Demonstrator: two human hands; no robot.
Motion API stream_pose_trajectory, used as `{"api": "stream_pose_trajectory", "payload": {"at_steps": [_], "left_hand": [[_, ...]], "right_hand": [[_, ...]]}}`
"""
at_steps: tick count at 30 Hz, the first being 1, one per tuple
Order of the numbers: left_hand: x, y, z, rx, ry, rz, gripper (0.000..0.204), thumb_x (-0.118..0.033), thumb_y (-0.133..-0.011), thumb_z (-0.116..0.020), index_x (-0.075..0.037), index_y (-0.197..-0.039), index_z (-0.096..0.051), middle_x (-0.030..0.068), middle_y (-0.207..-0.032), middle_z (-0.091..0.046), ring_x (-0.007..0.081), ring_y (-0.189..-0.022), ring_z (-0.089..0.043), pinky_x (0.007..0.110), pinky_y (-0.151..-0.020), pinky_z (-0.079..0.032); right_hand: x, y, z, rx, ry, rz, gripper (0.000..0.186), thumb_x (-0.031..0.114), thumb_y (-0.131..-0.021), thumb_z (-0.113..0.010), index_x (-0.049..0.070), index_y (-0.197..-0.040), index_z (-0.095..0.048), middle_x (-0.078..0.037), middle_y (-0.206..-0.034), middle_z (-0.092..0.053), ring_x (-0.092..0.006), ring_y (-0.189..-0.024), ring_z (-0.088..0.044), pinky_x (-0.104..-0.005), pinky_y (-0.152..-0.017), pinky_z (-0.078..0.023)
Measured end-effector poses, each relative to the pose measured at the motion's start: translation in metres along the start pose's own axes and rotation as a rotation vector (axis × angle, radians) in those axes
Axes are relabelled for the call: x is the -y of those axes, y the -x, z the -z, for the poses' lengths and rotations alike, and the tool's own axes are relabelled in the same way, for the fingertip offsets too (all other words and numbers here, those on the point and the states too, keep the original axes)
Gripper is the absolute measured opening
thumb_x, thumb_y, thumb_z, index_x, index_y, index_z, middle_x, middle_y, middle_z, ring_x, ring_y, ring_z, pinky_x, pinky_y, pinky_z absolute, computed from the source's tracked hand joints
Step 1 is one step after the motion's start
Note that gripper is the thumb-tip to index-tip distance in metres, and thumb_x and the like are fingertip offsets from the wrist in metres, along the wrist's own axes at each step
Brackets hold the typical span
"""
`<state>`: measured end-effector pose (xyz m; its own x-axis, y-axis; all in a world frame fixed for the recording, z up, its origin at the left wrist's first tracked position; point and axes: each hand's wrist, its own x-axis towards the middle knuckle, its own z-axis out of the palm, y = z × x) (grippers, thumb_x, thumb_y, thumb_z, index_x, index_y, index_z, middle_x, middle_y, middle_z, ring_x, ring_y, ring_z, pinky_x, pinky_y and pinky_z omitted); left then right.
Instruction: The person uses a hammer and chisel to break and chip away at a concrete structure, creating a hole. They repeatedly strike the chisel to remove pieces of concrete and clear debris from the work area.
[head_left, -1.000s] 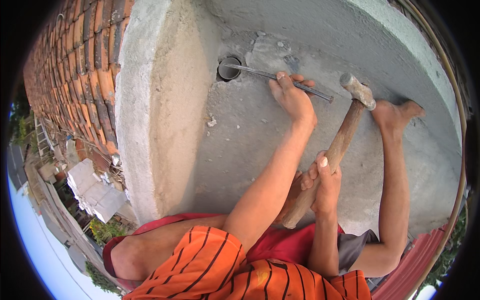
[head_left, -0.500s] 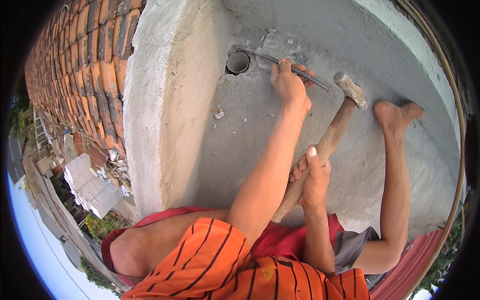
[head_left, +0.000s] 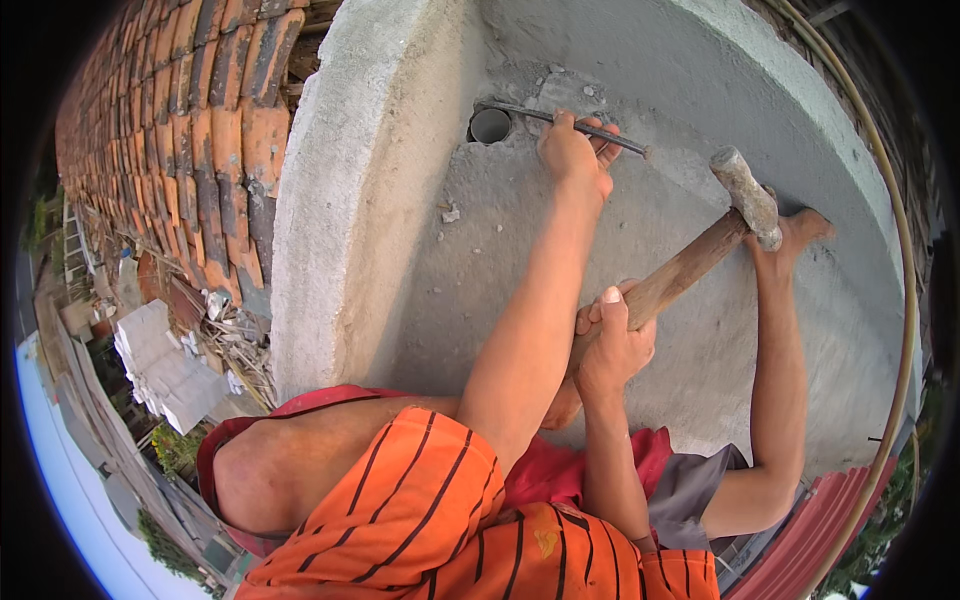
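A dark steel chisel (head_left: 525, 109) slants across the grey concrete floor, its tip at the chipped rim of a hole with a round pipe (head_left: 490, 126) in it. My left hand (head_left: 577, 158) is closed around the chisel's middle, leaving the struck end free on the right. In my right hand (head_left: 617, 347) is a hammer (head_left: 697, 258), gripped low on its wooden handle. The grey, worn hammer head is up and to the right, apart from the chisel's end, and overlaps my bare foot (head_left: 800, 232) in the picture.
A thick rough concrete wall (head_left: 335, 200) rises on the left, with a clay tile roof (head_left: 190, 140) beyond it. Another low wall (head_left: 790, 110) curves along the far right, followed by a long hose or cable (head_left: 890, 180). Small rubble (head_left: 450, 213) lies near the pipe.
The hammer has swung to the right, farther from the chisel's end. My left hand still holds the chisel at the hole, and the whole view has shifted slightly.
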<state>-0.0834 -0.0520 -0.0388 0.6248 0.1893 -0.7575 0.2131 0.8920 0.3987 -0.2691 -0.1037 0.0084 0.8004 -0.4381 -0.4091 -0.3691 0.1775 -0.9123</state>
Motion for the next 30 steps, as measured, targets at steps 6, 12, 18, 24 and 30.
{"api": "stream_pose_trajectory", "payload": {"at_steps": [6,12,18,24,30], "left_hand": [[-0.011,0.003,-0.01,-0.012,0.054,0.013,0.03,-0.022,-0.102,-0.031,0.0,-0.121,-0.036,0.0085,-0.089,-0.051,0.0192,-0.075,-0.06,0.031,-0.059,-0.053],[-0.013,0.002,-0.014,0.028,0.081,0.051,0.027,-0.023,-0.102,-0.031,0.001,-0.113,-0.038,0.0094,-0.09,-0.051,0.0192,-0.076,-0.06,0.032,-0.058,-0.054],[-0.019,0.005,-0.01,0.067,0.108,0.054,0.031,-0.019,-0.102,-0.028,0.005,-0.121,-0.034,0.0186,-0.109,-0.048,0.0275,-0.095,-0.055,0.041,-0.078,-0.048],[-0.02,0.007,-0.008,0.1,0.107,0.054,0.035,-0.02,-0.102,-0.027,0.006,-0.124,-0.034,0.0188,-0.109,-0.049,0.0269,-0.095,-0.054,0.041,-0.077,-0.047],[-0.028,0.009,-0.012,0.024,0.111,0.044,0.03,-0.019,-0.102,-0.026,0.005,-0.112,-0.041,0.0192,-0.103,-0.05,0.0261,-0.093,-0.053,0.039,-0.076,-0.047]], "right_hand": [[-0.015,-0.003,-0.019,-0.117,0.137,0.162,0.02,0.016,-0.085,-0.063,0.002,-0.092,-0.05,-0.004,-0.074,-0.053,-0.013,-0.065,-0.051,-0.0286,-0.062,-0.044],[-0.012,0.005,-0.024,-0.153,0.223,0.006,0.022,0.012,-0.079,-0.064,0.001,-0.093,-0.05,-0.008,-0.084,-0.055,-0.0173,-0.079,-0.054,-0.0337,-0.073,-0.044],[-0.022,-0.001,-0.024,0.043,0.18,-0.058,0.025,0.015,-0.08,-0.066,0.001,-0.093,-0.05,-0.009,-0.086,-0.057,-0.0157,-0.08,-0.055,-0.0338,-0.073,-0.045],[-0.016,0.008,-0.028,-0.053,0.243,-0.019,0.024,0.013,-0.081,-0.065,0.0,-0.095,-0.05,-0.008,-0.085,-0.057,-0.0157,-0.079,-0.055,-0.0324,-0.074,-0.045],[-0.017,-0.007,-0.024,-0.026,0.279,0.051,0.021,0.01,-0.081,-0.064,0.001,-0.094,-0.049,-0.007,-0.082,-0.055,-0.0166,-0.076,-0.054,-0.0323,-0.072,-0.045]]}}
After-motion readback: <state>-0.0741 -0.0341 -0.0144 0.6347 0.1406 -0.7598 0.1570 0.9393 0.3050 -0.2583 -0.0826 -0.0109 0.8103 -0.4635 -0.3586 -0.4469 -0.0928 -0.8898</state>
